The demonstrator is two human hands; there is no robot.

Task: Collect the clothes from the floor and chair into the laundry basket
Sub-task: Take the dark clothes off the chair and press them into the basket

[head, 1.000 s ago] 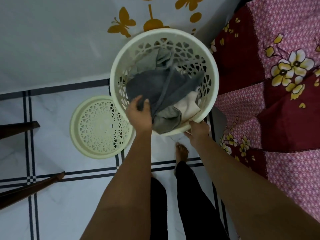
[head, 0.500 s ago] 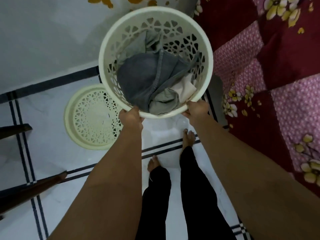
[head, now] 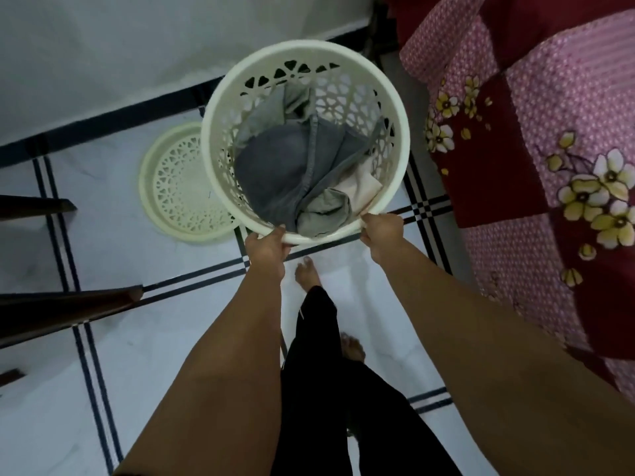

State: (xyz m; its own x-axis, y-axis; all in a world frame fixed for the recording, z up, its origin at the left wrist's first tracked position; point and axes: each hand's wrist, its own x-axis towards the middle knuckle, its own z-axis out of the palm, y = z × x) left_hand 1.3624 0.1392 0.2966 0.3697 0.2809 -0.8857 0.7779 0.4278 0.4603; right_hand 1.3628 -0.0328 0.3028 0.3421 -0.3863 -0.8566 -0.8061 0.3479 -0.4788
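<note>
A cream plastic laundry basket (head: 398, 108) with cut-out walls hangs in front of me above the tiled floor. Inside lie grey clothes (head: 281, 170), a lighter grey piece (head: 324, 213) and a pale cream one (head: 360, 185). My left hand (head: 266, 247) grips the basket's near rim at the lower left. On the same rim, at the lower right, my right hand (head: 383, 233) also grips. Both arms reach forward from the bottom of the view.
The basket's round cream lid (head: 178, 187) lies flat on the floor to the left. A bed with a maroon and pink floral cover (head: 549, 149) fills the right side. Dark wooden chair legs (head: 68, 307) jut in from the left. My bare feet (head: 307, 271) stand below the basket.
My left hand left the clothes inside and took the near rim. Both hands now carry the basket, which has shifted right relative to the lid, and I have stepped back.
</note>
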